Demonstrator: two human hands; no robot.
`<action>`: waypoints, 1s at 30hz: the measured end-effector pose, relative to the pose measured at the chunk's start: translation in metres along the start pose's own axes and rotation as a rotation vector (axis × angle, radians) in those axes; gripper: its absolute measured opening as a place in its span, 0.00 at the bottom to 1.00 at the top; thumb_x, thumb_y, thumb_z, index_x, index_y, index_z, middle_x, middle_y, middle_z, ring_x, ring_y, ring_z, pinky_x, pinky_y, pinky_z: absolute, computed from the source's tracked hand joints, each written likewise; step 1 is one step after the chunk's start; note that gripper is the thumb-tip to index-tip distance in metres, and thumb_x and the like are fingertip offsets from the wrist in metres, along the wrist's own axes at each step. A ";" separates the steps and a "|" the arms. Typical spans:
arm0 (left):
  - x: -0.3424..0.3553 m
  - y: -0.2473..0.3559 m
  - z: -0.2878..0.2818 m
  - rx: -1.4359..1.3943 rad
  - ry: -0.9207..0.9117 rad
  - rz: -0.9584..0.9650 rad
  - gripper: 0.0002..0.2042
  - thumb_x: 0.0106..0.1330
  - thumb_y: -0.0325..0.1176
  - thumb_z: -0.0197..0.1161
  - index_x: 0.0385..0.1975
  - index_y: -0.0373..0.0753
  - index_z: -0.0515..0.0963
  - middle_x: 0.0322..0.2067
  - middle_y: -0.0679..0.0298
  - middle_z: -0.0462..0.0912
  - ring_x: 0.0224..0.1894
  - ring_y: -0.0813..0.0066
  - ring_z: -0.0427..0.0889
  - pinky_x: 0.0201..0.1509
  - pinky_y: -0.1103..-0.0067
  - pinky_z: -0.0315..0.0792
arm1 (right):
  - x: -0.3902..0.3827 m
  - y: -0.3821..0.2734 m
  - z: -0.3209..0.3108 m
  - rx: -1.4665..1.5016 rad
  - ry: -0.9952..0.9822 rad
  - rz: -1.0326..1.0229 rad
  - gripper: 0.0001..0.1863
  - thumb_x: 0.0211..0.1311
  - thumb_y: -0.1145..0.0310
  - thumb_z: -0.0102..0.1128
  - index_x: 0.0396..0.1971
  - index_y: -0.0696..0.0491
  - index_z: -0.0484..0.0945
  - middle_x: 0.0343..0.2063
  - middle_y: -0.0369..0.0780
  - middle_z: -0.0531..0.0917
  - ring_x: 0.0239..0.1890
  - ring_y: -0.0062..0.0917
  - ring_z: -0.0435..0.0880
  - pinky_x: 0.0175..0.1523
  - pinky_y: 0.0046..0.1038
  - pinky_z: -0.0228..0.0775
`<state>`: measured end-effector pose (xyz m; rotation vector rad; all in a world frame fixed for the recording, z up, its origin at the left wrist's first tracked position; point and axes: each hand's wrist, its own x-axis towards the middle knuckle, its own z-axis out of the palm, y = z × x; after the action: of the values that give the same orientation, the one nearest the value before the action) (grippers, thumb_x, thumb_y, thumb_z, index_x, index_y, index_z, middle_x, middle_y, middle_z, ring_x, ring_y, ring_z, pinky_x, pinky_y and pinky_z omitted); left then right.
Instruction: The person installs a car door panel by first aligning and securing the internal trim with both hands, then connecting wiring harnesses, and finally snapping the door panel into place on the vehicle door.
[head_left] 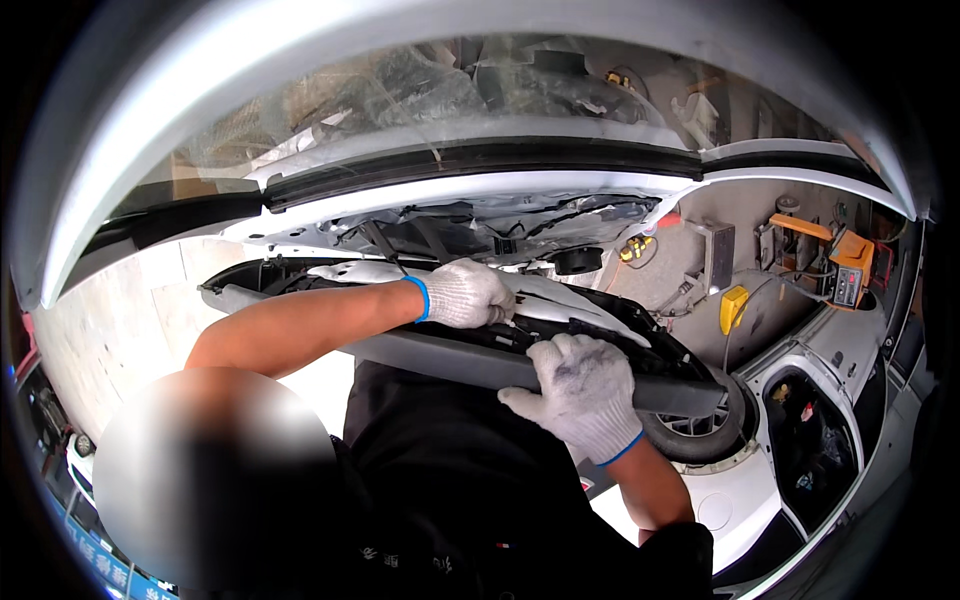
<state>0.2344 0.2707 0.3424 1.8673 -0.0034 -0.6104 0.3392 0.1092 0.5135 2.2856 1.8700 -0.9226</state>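
A long dark grey car door trim panel [440,357] lies across in front of me, its inner side with white padding [575,300] turned up. My left hand [468,294], in a white knitted glove with a blue cuff, is closed over the panel's inner side. Its fingers are pinched together; what they hold is too small to make out. My right hand [588,388], in a soiled white glove, grips the panel's near edge, fingers over the top and thumb on the near face. Beyond the panel stands the white car door [560,183] with its inside bared.
A round black speaker [577,262] sits on the bared door. On the right are a wheel [695,432], a white car body [715,510], an orange machine [850,265] and a yellow object [733,308]. The door window [400,110] arches across the top.
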 end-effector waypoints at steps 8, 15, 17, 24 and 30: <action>0.013 0.009 -0.014 -0.096 -0.081 -0.052 0.12 0.63 0.30 0.61 0.45 0.41 0.86 0.39 0.56 0.88 0.44 0.59 0.87 0.50 0.69 0.79 | 0.004 0.011 0.006 0.073 0.357 -0.039 0.13 0.57 0.64 0.65 0.41 0.52 0.77 0.23 0.39 0.81 0.28 0.34 0.83 0.35 0.39 0.74; 0.004 0.006 -0.008 -0.029 -0.131 0.020 0.13 0.62 0.26 0.63 0.46 0.41 0.86 0.36 0.57 0.88 0.42 0.62 0.88 0.50 0.71 0.80 | -0.008 0.004 0.003 0.193 0.357 -0.007 0.17 0.52 0.74 0.63 0.43 0.52 0.74 0.29 0.38 0.82 0.28 0.34 0.80 0.36 0.40 0.74; 0.002 0.004 -0.006 -0.075 -0.102 0.023 0.12 0.62 0.26 0.63 0.44 0.40 0.86 0.35 0.57 0.88 0.41 0.62 0.88 0.50 0.71 0.80 | -0.005 0.003 0.004 0.185 0.376 -0.025 0.15 0.50 0.74 0.63 0.41 0.51 0.74 0.29 0.38 0.81 0.29 0.33 0.80 0.36 0.39 0.73; 0.003 0.006 -0.005 -0.279 -0.033 -0.076 0.09 0.64 0.22 0.57 0.38 0.35 0.84 0.32 0.58 0.88 0.37 0.66 0.88 0.45 0.72 0.81 | -0.013 -0.003 0.010 0.161 0.313 -0.042 0.16 0.47 0.72 0.66 0.37 0.47 0.75 0.36 0.36 0.79 0.37 0.32 0.78 0.42 0.39 0.73; 0.000 0.013 -0.002 -0.187 -0.027 -0.081 0.11 0.63 0.19 0.55 0.40 0.35 0.84 0.33 0.57 0.88 0.37 0.68 0.89 0.45 0.74 0.81 | -0.024 -0.013 0.000 0.047 0.202 -0.107 0.07 0.51 0.66 0.67 0.25 0.50 0.77 0.41 0.43 0.77 0.42 0.35 0.76 0.44 0.40 0.74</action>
<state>0.2390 0.2676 0.3543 1.6842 0.1088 -0.6687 0.3248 0.0915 0.5290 2.4082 2.0901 -0.7797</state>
